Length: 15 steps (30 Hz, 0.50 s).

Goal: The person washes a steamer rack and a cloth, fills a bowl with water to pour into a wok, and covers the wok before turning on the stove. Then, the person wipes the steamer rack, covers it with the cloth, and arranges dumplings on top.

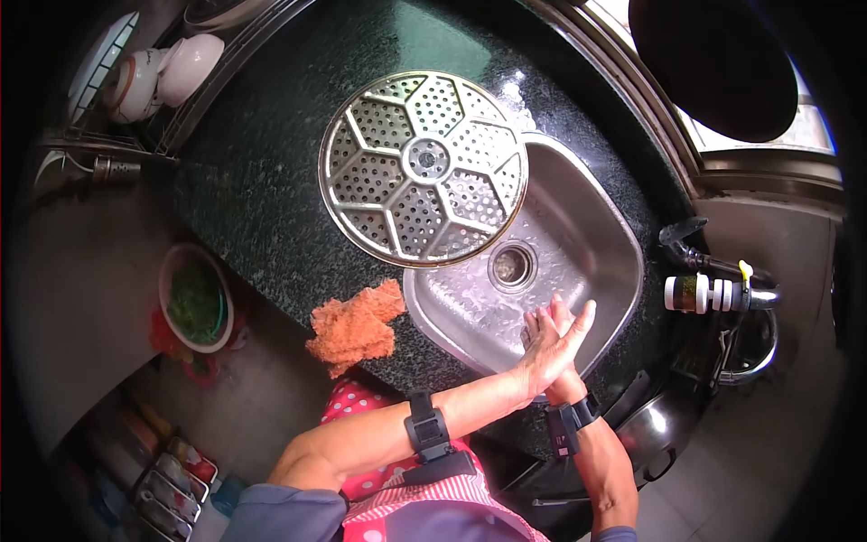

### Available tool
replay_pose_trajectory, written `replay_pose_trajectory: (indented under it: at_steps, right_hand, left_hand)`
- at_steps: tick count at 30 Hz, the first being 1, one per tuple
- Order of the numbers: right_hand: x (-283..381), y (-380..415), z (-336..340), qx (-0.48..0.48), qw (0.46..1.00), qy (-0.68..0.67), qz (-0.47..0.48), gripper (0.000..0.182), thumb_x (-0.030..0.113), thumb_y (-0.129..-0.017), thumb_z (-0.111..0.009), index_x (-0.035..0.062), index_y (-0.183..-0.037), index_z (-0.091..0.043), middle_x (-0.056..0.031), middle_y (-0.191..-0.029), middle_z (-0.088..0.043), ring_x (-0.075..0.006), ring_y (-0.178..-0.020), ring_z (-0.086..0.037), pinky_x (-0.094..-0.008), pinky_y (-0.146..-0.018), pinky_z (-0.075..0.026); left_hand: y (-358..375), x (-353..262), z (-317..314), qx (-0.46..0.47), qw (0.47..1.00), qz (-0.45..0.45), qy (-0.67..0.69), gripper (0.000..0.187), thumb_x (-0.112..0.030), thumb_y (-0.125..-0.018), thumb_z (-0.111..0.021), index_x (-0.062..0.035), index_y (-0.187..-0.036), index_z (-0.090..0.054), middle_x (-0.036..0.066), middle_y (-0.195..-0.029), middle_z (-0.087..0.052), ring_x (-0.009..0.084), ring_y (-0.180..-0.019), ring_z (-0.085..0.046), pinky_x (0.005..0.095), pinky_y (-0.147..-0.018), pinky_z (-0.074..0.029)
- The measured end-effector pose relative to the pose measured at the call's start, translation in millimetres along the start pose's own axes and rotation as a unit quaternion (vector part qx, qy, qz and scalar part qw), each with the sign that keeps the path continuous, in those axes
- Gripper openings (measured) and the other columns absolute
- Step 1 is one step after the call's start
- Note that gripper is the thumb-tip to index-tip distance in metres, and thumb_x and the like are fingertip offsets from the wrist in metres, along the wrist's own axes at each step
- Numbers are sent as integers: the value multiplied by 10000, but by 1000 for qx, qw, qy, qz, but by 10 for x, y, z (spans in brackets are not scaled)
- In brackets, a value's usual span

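Note:
Over the steel sink [601,208], my left hand [545,354] lies across my right hand [566,384], and the two are touching. The left fingers look stretched out, with one digit standing apart to the right. Much of the right hand is hidden beneath the left; its visible fingertips look extended. I see nothing held in either hand. A round perforated metal steamer rack [375,194] rests on the counter and overhangs the sink's far left part. Left of the sink, a crumpled orange cloth [357,325] lies at the counter edge.
A faucet [722,266] with a white filter stands right of the sink. Below it sits a dark, shiny pan [655,425]. Bowls [190,70] fill a rack at the upper left. A tub of greens [194,303] stands lower, left of the dark counter [262,208].

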State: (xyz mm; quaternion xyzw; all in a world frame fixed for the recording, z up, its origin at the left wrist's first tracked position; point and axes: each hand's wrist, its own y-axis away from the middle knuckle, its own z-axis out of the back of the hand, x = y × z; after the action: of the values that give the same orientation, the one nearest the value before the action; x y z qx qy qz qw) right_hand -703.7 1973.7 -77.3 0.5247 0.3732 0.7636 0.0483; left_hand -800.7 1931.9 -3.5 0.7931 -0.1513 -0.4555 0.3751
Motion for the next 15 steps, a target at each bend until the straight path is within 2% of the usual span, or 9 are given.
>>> replay_pose_trajectory:
  at_steps: [1, 5, 6, 8, 9, 11, 12, 14, 15]
  right_hand:
    - [-61, -32, 47, 12, 999, -25, -16, 550, 322, -968, -502, 33, -1401, -324, -114, -1351, -377, -254, -1219, -436, -378, -950, -441]
    - [-249, -113, 240, 53, 987, -127, -81, 555, 415, -954, -493, 113, -1388, -324, -48, -1219, -420, -262, -1131, -462, -431, -959, -407]
    - [-255, -107, 244, 51, 987, -127, -81, 555, 415, -954, -493, 113, -1388, -324, -48, -1219, -420, -262, -1131, -462, -431, -959, -407]
    - [-140, -35, 145, -13, 980, -165, -107, 489, 405, -964, -477, 103, -1334, -369, -26, -1087, -428, -229, -1033, -483, -415, -887, -439]
    - [-166, -55, 171, -15, 980, -166, -108, 489, 405, -964, -477, 103, -1334, -369, -26, -1087, -428, -229, -1033, -483, -415, -887, -439]
    - [-179, -91, 206, 60, 996, -31, -63, 482, 396, -967, -475, 99, -1334, -375, -34, -1117, -427, -228, -1047, -475, -400, -892, -437]
    - [-193, -54, 183, 57, 996, -33, -63, 482, 396, -967, -475, 99, -1334, -375, -34, -1117, -427, -228, -1047, -475, -400, -892, -437]
    - [-67, 106, 0, -36, 986, -141, -77, 437, 365, -972, -472, 89, -1301, -393, -43, -1147, -446, -208, -1017, -488, -377, -859, -452]
    - [-136, 69, 48, -38, 986, -142, -76, 437, 365, -972, -472, 89, -1301, -393, -43, -1147, -446, -208, -1017, -488, -377, -859, -452]
  left_hand:
    - [-156, 215, -79, -17, 1000, 4, -25, 1032, -820, -802, -247, -65, -1492, -106, 252, -1520, -116, 395, -1423, -25, 458, -1150, -89]
    - [-236, 363, -137, -28, 999, -8, -41, 1044, -819, -801, -247, -43, -1486, -111, 259, -1508, -150, 409, -1417, -64, 455, -1148, -107]
    - [-239, 366, -141, -26, 999, -14, -39, 1046, -818, -801, -248, -39, -1485, -110, 260, -1506, -155, 410, -1416, -69, 454, -1148, -111]
    - [-242, 383, -153, -31, 998, -10, -45, 1046, -817, -803, -247, -32, -1482, -116, 261, -1498, -172, 408, -1413, -87, 450, -1146, -122]
    - [-246, 390, -155, -33, 998, -8, -49, 1046, -816, -803, -246, -28, -1480, -119, 262, -1493, -181, 407, -1412, -95, 448, -1145, -128]
    - [-210, 331, -127, -35, 998, -5, -57, 1047, -815, -804, -245, -23, -1478, -124, 263, -1487, -195, 405, -1409, -108, 445, -1144, -136]
    - [-187, 300, -113, -34, 998, -5, -61, 1047, -815, -804, -245, -22, -1477, -125, 264, -1485, -199, 405, -1408, -112, 445, -1143, -139]
    - [-41, 106, -22, -13, 999, -16, -47, 1013, -793, -820, -277, -5, -1450, -183, 247, -1462, -250, 380, -1395, -173, 428, -1135, -170]
    - [-31, 90, -14, -5, 999, -20, -43, 1002, -785, -826, -288, 1, -1442, -203, 242, -1454, -267, 372, -1391, -193, 422, -1132, -181]
